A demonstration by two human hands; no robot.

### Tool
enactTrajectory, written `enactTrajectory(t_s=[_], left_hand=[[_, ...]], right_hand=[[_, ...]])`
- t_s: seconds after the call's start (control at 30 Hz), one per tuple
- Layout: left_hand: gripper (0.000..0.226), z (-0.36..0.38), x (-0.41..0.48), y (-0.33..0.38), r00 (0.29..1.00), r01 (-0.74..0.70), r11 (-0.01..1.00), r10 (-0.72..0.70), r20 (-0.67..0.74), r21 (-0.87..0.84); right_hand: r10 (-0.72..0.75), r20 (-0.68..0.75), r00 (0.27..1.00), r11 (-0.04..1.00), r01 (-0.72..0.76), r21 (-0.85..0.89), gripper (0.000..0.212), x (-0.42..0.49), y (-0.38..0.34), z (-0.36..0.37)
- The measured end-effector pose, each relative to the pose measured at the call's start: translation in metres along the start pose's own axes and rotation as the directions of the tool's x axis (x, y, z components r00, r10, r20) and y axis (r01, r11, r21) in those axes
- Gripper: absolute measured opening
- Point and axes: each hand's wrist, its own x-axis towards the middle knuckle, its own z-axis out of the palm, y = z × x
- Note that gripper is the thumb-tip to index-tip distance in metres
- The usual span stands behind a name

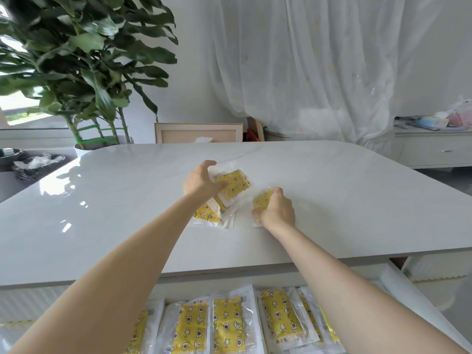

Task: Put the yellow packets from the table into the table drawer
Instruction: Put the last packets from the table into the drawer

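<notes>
My left hand (201, 181) clutches the packet pile (233, 186) on the counter (357, 200), my right hand (278, 212) grips a single packet (261, 200)

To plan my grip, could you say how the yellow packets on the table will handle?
Probably floppy: the packets are thin plastic sleeves. Likely slippery: glossy wrap on a shiny table. Seemingly light; the right hand grips one.

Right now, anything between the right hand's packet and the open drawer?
Nothing visible. Right hand grips a yellow packet on the table; bare tabletop runs to the near edge, drawer open below. Left hand grips the pile.
</notes>
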Motion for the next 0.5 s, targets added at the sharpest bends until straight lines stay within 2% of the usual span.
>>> enactTrajectory(t_s=[0.1,0.27,0.4,0.5], left_hand=[[0.062,-0.011,-0.01,0.008,0.999,0.037,0.975,-0.044,-0.025,-0.221],[0.039,-0.033,-0.031,0.014,0.992,0.116,0.86,-0.123,0.019,-0.497],[0.016,-0.059,-0.057,0.017,0.995,0.095,0.779,-0.089,0.04,-0.62],[0.016,-0.08,-0.08,0.018,0.993,0.11,0.721,-0.109,0.045,-0.684]], right_hand=[[0.055,0.011,0.998,0.988,-0.056,0.142,0.042,-0.004,0.004,-0.004],[0.128,0.093,0.987,0.904,-0.154,0.398,0.023,-0.013,0.003,-0.013],[0.187,0.164,0.968,0.729,-0.249,0.638,0.017,-0.031,-0.009,-0.026],[0.154,0.27,0.95,0.557,-0.309,0.771,0.021,-0.049,-0.025,-0.037]])
